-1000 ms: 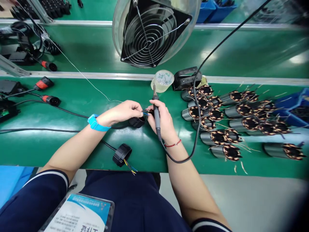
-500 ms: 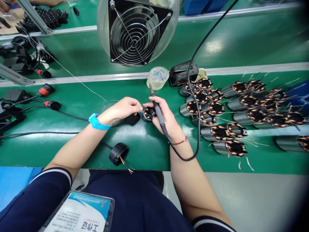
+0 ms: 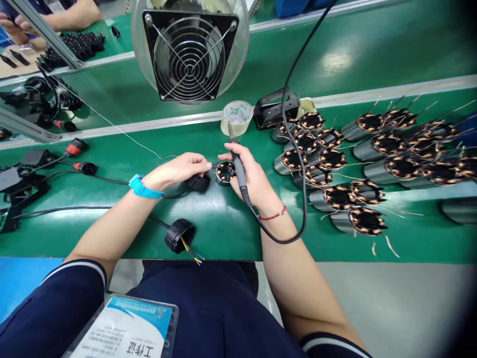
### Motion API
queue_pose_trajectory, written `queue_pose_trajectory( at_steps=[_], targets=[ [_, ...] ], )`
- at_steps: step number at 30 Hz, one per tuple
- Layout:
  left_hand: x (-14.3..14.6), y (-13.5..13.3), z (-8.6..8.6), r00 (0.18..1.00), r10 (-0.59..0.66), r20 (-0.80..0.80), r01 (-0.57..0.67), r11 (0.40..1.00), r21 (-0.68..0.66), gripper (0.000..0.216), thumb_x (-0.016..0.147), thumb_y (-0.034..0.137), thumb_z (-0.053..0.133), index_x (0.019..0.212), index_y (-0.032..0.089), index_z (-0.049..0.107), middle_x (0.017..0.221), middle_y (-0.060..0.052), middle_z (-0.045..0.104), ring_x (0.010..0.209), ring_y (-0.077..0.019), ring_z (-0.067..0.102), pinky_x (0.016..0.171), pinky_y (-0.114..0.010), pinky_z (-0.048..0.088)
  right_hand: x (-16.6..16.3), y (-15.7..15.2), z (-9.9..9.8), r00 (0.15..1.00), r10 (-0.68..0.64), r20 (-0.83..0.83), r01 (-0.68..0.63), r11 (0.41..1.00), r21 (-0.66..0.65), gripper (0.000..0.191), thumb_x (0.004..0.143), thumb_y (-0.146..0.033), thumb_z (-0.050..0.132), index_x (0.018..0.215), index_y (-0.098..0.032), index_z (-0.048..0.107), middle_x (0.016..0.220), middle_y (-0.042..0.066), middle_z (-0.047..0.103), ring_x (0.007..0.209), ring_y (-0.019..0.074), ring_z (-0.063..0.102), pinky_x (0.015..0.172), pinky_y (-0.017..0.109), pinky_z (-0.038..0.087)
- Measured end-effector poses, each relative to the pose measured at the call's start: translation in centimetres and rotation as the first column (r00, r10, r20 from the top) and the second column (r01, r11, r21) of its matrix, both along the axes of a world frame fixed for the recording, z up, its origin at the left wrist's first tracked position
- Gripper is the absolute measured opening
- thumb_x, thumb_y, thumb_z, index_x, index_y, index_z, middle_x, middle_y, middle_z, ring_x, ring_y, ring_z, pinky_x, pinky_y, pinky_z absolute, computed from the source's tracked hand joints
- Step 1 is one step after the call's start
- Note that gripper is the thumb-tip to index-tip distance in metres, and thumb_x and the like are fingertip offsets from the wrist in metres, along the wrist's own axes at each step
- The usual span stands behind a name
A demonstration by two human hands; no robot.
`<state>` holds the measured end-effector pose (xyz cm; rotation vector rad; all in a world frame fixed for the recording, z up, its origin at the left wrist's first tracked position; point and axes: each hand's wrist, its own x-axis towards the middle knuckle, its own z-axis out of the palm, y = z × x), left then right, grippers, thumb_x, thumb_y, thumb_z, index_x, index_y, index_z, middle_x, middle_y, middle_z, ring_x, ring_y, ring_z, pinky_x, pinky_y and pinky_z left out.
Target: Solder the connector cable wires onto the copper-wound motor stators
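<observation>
Inside tape roll (image 3: 244,129), silvery bits (image 3: 239,119); soldering iron (image 3: 239,169) alongside.

A glossy green workbench (image 3: 216,228) spans the view, with a pale rail (image 3: 179,122) along its back. Beyond stands a green panel (image 3: 410,44), bright with reflected light. Farther off, past a second rail (image 3: 108,58), is another green tabletop (image 3: 121,35). A slanting metal post (image 3: 50,32) rises at left. Below, the floor (image 3: 391,303) is pale grey; a blue surface (image 3: 26,283) fills the lower left.
</observation>
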<state>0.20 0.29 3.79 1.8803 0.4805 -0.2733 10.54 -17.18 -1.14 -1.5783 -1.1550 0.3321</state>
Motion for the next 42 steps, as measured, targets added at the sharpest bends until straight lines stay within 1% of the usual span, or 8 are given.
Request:
queue_pose_trajectory(
  at_steps=[4,10,14,20,29,34,38,42],
  targets=[
    [-0.4,0.6,0.7,0.997,-0.049,-0.067,0.045,0.997,-0.064,0.014,0.071,0.028,0.061,0.064,0.016,0.062,0.068,0.001,0.058,0.065,-0.01,0.048,0.062,-0.023,0.035,0.0,-0.1,0.2,0.998,-0.03,0.052,0.029,0.999,0.014,0.072,0.061,-0.006,0.046,0.131,-0.022,0.042,0.116,0.009,0.064,0.105,0.0237,0.061,0.094,0.044,0.048],
    [0.3,0.5,-0.2,0.993,-0.028,-0.117,0.008,0.986,-0.169,0.017,0.063,0.03,0.07,0.067,0.016,0.061,0.062,0.002,0.055,0.059,-0.009,0.046,0.059,-0.023,0.035,0.0,0.0,0.2,0.996,-0.043,0.074,0.042,0.999,0.015,0.071,0.061,-0.005,0.046,0.129,-0.025,0.043,0.113,0.007,0.065,0.102,0.0237,0.06,0.091,0.042,0.049],
    [0.0,0.6,0.4,0.987,-0.144,-0.071,0.145,0.989,0.003,0.019,0.069,0.029,0.068,0.078,0.017,0.057,0.068,0.003,0.054,0.061,-0.0086,0.046,0.058,-0.022,0.034,0.0,0.1,0.0,0.991,-0.096,0.088,0.091,0.994,0.065,0.068,0.064,-0.006,0.046,0.129,-0.024,0.044,0.103,0.004,0.066,0.093,0.0206,0.061,0.087,0.037,0.049],
    [-1.8,0.1,1.8,0.991,-0.122,0.062,0.091,0.927,0.365,0.01,0.077,0.026,0.059,0.08,0.018,0.054,0.079,0.001,0.059,0.075,-0.013,0.052,0.071,-0.027,0.04,-0.6,0.3,0.5,0.951,-0.102,0.29,0.102,0.995,0.015,0.051,0.076,-0.01,0.05,0.126,-0.02,0.048,0.089,0.004,0.066,0.083,0.0223,0.061,0.081,0.038,0.045],
    [-2.6,-0.2,1.4,0.988,-0.146,0.055,0.111,0.904,0.412,0.012,0.082,0.029,0.052,0.084,0.019,0.058,0.088,-0.001,0.064,0.085,-0.0162,0.056,0.081,-0.03,0.042,-1.2,0.6,0.1,0.903,-0.063,0.426,0.088,0.995,-0.04,0.042,0.086,-0.011,0.047,0.127,-0.02,0.048,0.099,0.007,0.068,0.089,0.0237,0.061,0.081,0.037,0.042],
    [-2.5,-0.6,2.2,0.979,-0.2,-0.047,0.191,0.806,0.56,0.007,0.078,0.024,0.051,0.076,0.019,0.056,0.077,-0.001,0.064,0.074,-0.0168,0.055,0.075,-0.031,0.041,-1.4,0.9,-0.3,0.912,-0.097,0.398,0.104,0.995,0.004,0.043,0.086,-0.011,0.048,0.127,-0.021,0.046,0.094,0.004,0.069,0.086,0.0215,0.065,0.077,0.034,0.044],
    [-2.2,-1.0,2.4,0.978,-0.21,-0.005,0.156,0.71,0.687,0.007,0.079,0.022,0.05,0.076,0.019,0.056,0.07,0.0,0.062,0.07,-0.0176,0.054,0.079,-0.034,0.04,-1.5,0.9,-0.3,0.926,-0.083,0.368,0.087,0.996,0.007,0.045,0.086,-0.009,0.046,0.128,-0.023,0.045,0.111,0.006,0.068,0.093,0.0207,0.065,0.078,0.033,0.045],
    [-2.1,-1.5,2.4,0.972,-0.229,0.044,0.136,0.71,0.691,0.01,0.084,0.024,0.048,0.082,0.02,0.056,0.082,-0.002,0.065,0.078,-0.0189,0.057,0.077,-0.033,0.041,-1.5,0.7,0.1,0.943,-0.065,0.327,0.075,0.997,-0.018,0.045,0.086,-0.01,0.047,0.129,-0.024,0.044,0.111,0.004,0.068,0.091,0.0203,0.065,0.077,0.033,0.046]
  ],
)
